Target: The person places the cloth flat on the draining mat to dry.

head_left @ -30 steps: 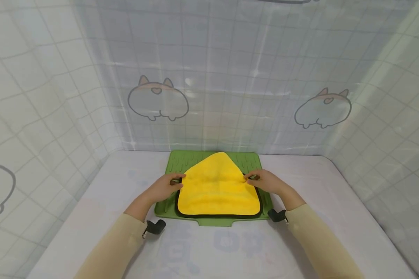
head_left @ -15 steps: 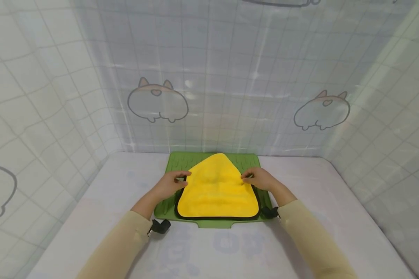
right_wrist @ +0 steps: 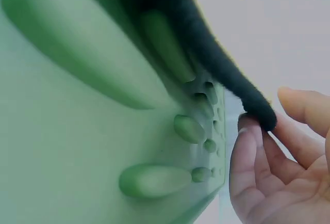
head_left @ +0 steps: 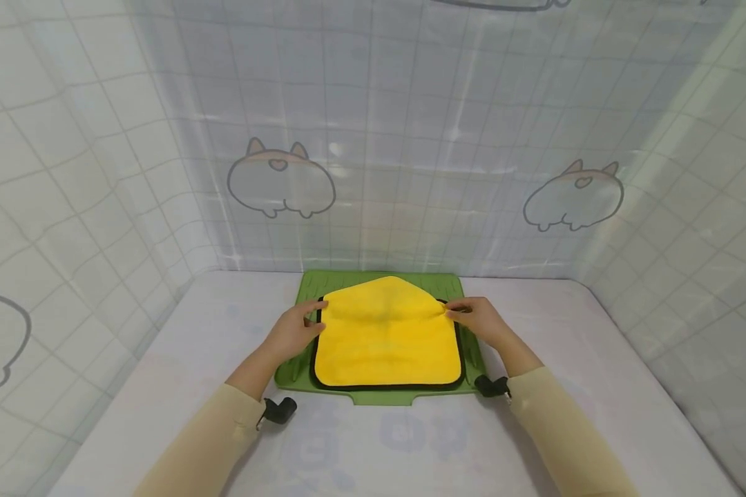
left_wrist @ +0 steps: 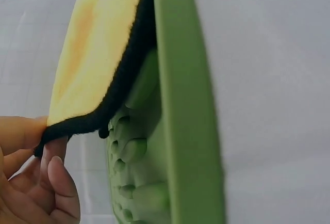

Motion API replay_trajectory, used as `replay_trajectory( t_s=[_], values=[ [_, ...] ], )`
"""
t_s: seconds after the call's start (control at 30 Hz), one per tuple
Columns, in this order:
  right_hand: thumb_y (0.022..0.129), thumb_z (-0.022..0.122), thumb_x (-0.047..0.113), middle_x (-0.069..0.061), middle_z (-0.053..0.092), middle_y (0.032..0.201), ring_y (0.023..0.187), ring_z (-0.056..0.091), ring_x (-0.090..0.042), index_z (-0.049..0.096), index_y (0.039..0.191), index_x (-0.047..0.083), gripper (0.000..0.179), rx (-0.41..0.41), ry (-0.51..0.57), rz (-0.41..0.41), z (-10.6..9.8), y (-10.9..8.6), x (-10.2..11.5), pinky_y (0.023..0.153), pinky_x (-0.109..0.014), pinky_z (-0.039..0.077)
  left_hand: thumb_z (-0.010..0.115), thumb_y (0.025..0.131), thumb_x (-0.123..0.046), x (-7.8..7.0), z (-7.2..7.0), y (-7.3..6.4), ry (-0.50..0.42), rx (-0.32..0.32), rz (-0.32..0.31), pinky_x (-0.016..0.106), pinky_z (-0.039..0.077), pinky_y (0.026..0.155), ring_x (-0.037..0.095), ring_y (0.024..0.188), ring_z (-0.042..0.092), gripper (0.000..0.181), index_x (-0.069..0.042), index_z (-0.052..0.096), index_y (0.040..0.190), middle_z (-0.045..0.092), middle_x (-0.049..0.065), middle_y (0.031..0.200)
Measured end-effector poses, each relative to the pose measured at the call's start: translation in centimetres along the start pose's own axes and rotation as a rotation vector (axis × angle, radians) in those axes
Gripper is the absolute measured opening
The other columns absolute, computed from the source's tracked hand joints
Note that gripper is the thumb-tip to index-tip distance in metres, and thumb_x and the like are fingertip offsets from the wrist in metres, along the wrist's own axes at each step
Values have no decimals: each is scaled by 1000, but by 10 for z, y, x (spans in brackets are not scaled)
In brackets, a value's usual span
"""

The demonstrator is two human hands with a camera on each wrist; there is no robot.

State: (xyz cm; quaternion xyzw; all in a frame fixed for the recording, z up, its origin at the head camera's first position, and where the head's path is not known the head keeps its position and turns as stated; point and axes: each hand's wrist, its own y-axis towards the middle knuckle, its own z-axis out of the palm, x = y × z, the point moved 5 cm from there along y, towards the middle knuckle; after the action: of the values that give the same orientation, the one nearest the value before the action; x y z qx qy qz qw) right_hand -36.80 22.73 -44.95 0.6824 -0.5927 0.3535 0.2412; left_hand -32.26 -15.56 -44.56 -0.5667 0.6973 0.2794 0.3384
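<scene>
A yellow cloth (head_left: 385,338) with a dark border lies over a green ridged tray (head_left: 382,398). Its far edge rises to a blunt peak in the middle, and a crease runs across it between the hands. On the left side, my left hand (head_left: 289,333) pinches the cloth's border; the left wrist view shows thumb and fingers on the dark edging (left_wrist: 77,125). Opposite, my right hand (head_left: 483,322) pinches the right border. From the right wrist view, the dark edge (right_wrist: 227,74) sits raised off the tray between its fingers.
The tray stands on a pale covered table (head_left: 360,455) close to the back wall sheet (head_left: 410,221). Grid-patterned sheets rise at the left (head_left: 87,241) and right (head_left: 690,228). A dark wrist device (head_left: 280,411) sticks out from each sleeve.
The hands first drew slightly closer together, then spread apart, pulling the cloth's sides outward. Its far peak is now lower and broader, and its upper part wider.
</scene>
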Motion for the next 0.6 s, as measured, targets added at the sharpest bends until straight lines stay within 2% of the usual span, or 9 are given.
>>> replay_trajectory(
  t_s=[0.1,0.17,0.23,0.33,0.4,0.43,0.5,0.57,0.6],
  values=[
    [99,65,28,-15,63,130,108,63,-31,66,131,5,39,10,81,38,-2,-2,-6,95,-46,52,64,99,-14,2,-1,-1,10,2,-7,33,49,59,21,83,57,49,-10,52,146,47,16,149],
    [100,64,28,-16,61,134,112,63,-32,64,133,4,41,31,123,53,-4,-5,-10,100,-48,50,64,98,-14,4,-1,-1,16,14,-21,32,47,56,19,70,53,46,-9,55,143,51,17,145],
    [100,64,28,-18,60,135,114,63,-33,63,133,1,43,56,151,59,-6,-6,-12,102,-49,49,64,98,-14,6,0,-1,25,38,-45,30,44,50,15,56,44,44,-9,58,141,60,20,133],
    [99,66,26,-18,65,126,106,66,-29,64,129,-4,43,117,176,67,-7,-7,-16,97,-44,52,64,96,-13,8,0,-1,42,89,-67,28,37,45,12,45,29,41,-7,62,137,62,22,129],
    [98,67,24,-17,66,122,100,65,-24,64,128,-6,42,160,192,70,-6,-8,-18,93,-39,54,64,96,-13,10,1,0,47,121,-74,27,35,45,12,45,25,40,-6,63,135,61,24,131],
    [98,67,23,-16,67,121,98,64,-22,64,128,-6,42,178,198,75,-6,-8,-19,91,-37,55,65,96,-13,11,1,1,50,132,-72,28,38,48,12,48,31,40,-6,63,135,57,22,138],
    [99,66,21,-15,66,123,97,62,-19,62,131,-6,42,204,213,77,-4,-8,-18,91,-36,55,64,98,-16,14,2,2,41,150,-70,31,46,56,15,60,48,40,-6,62,136,55,21,140],
    [101,63,19,-20,61,130,103,63,-22,56,138,-5,44,210,245,80,-3,-7,-17,94,-38,54,63,99,-19,16,2,5,19,155,-68,37,53,70,22,87,61,41,-7,60,138,54,20,141],
    [102,61,19,-21,60,131,105,64,-23,53,140,-5,46,211,258,82,-3,-6,-16,96,-40,54,63,100,-20,16,2,6,12,157,-68,40,55,79,28,103,61,42,-7,59,139,53,20,142]
  ],
)
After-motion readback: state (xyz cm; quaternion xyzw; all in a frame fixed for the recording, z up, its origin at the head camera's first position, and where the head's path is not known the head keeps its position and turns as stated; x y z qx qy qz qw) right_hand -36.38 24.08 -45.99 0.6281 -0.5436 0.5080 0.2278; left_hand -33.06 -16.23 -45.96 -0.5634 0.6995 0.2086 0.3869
